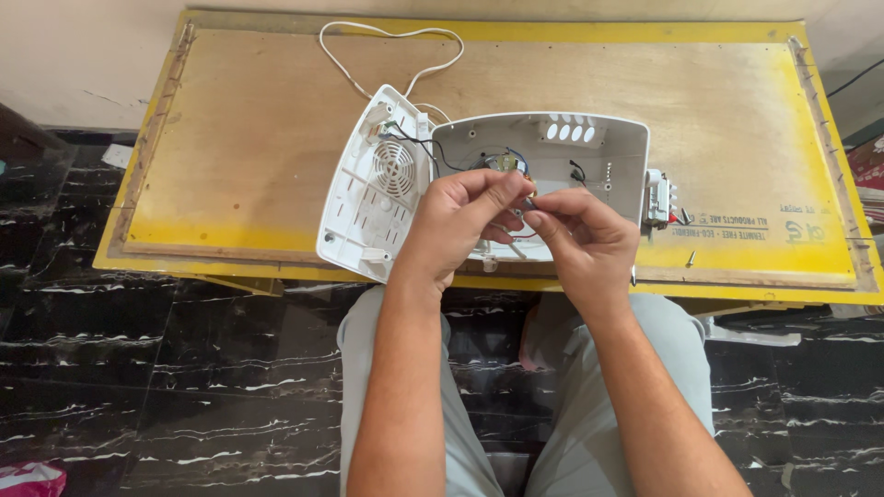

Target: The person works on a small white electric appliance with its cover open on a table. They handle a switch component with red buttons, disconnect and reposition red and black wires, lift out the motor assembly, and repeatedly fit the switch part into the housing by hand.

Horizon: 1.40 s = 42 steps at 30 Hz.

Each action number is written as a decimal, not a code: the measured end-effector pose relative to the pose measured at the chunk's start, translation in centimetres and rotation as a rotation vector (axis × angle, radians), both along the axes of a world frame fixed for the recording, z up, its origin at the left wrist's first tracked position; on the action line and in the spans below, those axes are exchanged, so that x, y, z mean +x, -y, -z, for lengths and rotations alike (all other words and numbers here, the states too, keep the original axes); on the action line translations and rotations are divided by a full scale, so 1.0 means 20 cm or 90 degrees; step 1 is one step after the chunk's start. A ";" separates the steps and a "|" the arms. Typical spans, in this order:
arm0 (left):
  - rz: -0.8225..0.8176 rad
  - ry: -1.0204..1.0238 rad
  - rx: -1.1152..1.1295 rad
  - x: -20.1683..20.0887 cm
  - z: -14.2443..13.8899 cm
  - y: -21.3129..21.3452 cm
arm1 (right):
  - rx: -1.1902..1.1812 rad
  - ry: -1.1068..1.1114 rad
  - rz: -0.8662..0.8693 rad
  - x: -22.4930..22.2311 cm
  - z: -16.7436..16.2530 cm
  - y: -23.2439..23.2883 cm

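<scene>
A white plastic appliance lies taken apart on a low wooden table. Its rear shell (589, 152) faces up, with black and blue wires inside. The front cover (373, 198), with a round grille, leans beside it on the left. My left hand (460, 221) and my right hand (575, 230) meet over the shell's near edge. Their fingertips pinch a small part (529, 204) between them; it is too small to identify. A white power cord (396, 51) loops toward the table's far edge.
The wooden table top (737, 110) has a yellow rim. A small white switch piece (657, 198) sits at the shell's right side, with a loose screw (690, 259) nearby. Black marble floor (184, 368) surrounds the table. My knees are below the front edge.
</scene>
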<state>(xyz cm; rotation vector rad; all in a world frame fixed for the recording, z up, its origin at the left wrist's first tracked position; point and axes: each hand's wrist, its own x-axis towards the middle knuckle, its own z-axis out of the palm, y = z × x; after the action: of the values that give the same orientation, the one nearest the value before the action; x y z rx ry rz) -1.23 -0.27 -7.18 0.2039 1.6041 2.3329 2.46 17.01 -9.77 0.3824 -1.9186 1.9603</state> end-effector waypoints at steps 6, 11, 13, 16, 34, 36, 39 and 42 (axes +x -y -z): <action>0.001 -0.085 -0.029 0.01 0.00 0.02 | -0.013 0.005 -0.007 -0.01 -0.01 -0.01; -0.039 -0.104 -0.022 0.01 0.00 0.00 | 0.020 -0.014 -0.040 0.00 -0.01 -0.02; -0.066 -0.104 -0.022 0.01 0.00 0.00 | -0.003 0.006 -0.029 -0.01 -0.01 -0.02; -0.127 -0.101 0.003 0.01 -0.02 0.01 | -0.082 0.024 0.008 -0.03 -0.01 -0.06; -0.387 -0.051 0.121 -0.02 -0.04 0.11 | 0.120 0.372 0.138 -0.13 0.00 -0.22; -0.375 -0.052 0.119 -0.02 -0.05 0.11 | 0.166 0.380 0.157 -0.11 -0.04 -0.21; -0.370 -0.056 0.091 -0.02 -0.05 0.10 | 0.242 0.402 0.170 -0.09 -0.10 -0.20; -0.356 -0.052 0.089 -0.03 -0.03 0.10 | 0.315 0.457 0.169 -0.07 -0.12 -0.19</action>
<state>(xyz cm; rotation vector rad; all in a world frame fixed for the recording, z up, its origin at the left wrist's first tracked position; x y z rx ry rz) -1.78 -2.19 -6.54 -0.1443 1.7033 2.8884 1.00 20.86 -7.27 -0.5156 -2.7208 1.5378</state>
